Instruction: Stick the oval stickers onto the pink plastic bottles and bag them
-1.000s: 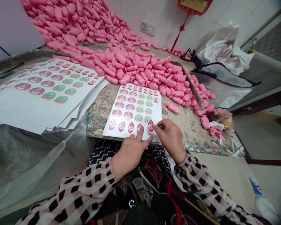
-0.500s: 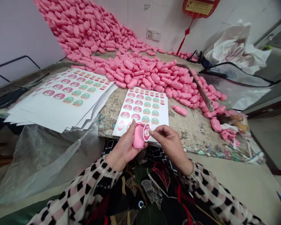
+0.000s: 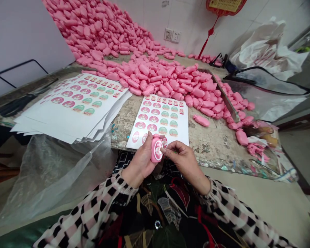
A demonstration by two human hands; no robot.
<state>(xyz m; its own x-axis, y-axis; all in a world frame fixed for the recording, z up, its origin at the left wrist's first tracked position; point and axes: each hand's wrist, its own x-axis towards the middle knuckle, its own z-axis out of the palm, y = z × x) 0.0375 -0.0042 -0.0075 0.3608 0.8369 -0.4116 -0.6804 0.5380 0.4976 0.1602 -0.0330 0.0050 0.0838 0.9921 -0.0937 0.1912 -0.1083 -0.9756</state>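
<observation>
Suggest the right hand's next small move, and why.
Probably rub the thumb outward across the oval label to smooth it: the label lies against the pink bottle, the left hand steadies that bottle, and the right hand already has its thumb at the label.

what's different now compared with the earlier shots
The left hand has come off the sticker sheet and now grips a pink bottle in plain view. The right hand has brought an oval sticker from the sheet's near edge leftward to the bottle; it lies on the front, the thumb touching it. The bottle pile and paper stack stayed put.
</observation>
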